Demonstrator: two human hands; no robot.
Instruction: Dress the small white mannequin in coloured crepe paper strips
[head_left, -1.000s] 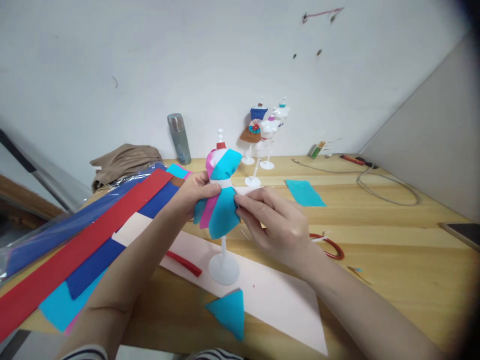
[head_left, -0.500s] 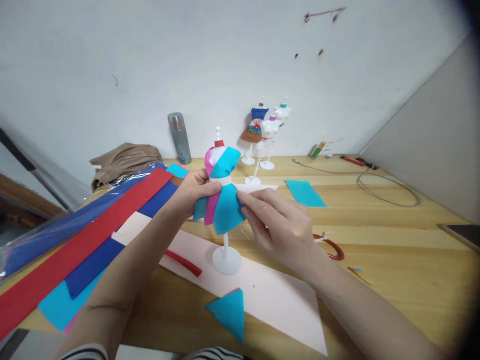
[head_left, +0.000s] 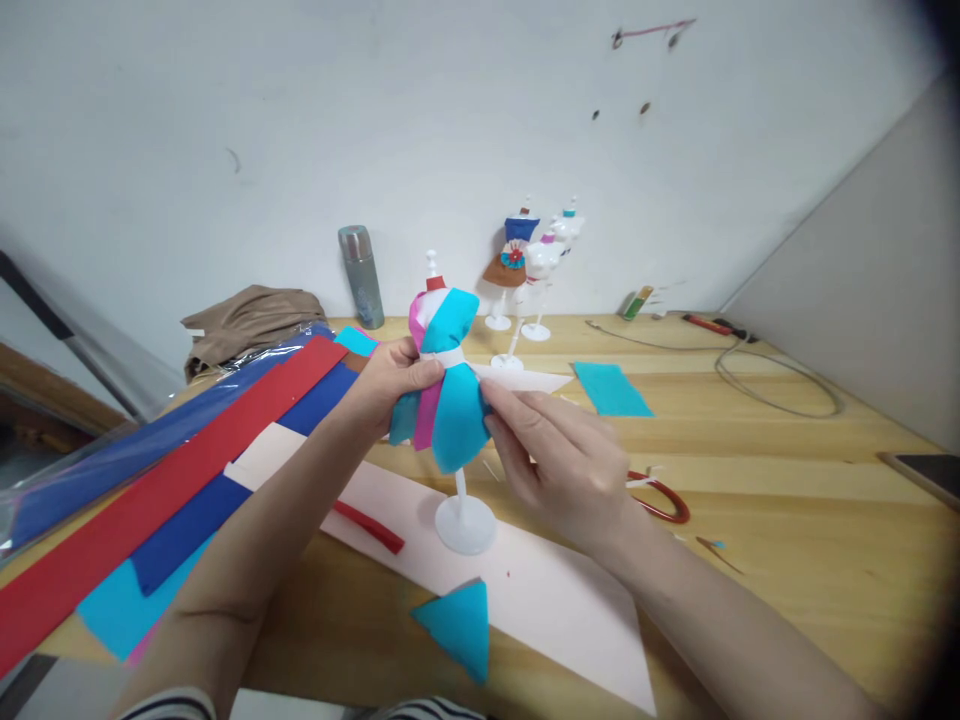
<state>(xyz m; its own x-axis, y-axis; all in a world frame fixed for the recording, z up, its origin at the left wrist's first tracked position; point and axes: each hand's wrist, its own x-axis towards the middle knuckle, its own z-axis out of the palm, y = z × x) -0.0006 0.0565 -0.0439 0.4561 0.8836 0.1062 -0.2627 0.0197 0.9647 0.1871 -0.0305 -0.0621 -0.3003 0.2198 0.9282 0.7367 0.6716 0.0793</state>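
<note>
From where I stood, the left hand [head_left: 386, 390] was wrapped around the waist of a small white mannequin [head_left: 433, 308] with a red collar, its thumb pressed over a narrow pale pink fabric band [head_left: 444, 357]. The mannequin sat between the two hands, leaning a little, with its round white base [head_left: 466, 525] below and nearer the person. Crossing its chest and flaring under the band was a bright turquoise cloth [head_left: 460, 420], and a magenta cloth [head_left: 427, 418] showed beside it, toward the left hand. The right hand [head_left: 562, 460] had thumb and forefinger pinched on the outer edge of the turquoise cloth; a flat pale pink strip [head_left: 529, 379] stuck out just beyond those fingers, though I could not tell what held it. Below the hands, a long pale pink sheet [head_left: 555, 590] lay on the wooden tabletop [head_left: 750, 440], with a turquoise triangular scrap [head_left: 461, 630] overlapping its near edge. A short red strip [head_left: 367, 527] lay below the left hand, and a long red band of fabric [head_left: 180, 480] ran off to its left. Past the right hand rested a turquoise four-sided piece [head_left: 613, 390] and, closer in, a curved red handle [head_left: 670, 498].
</note>
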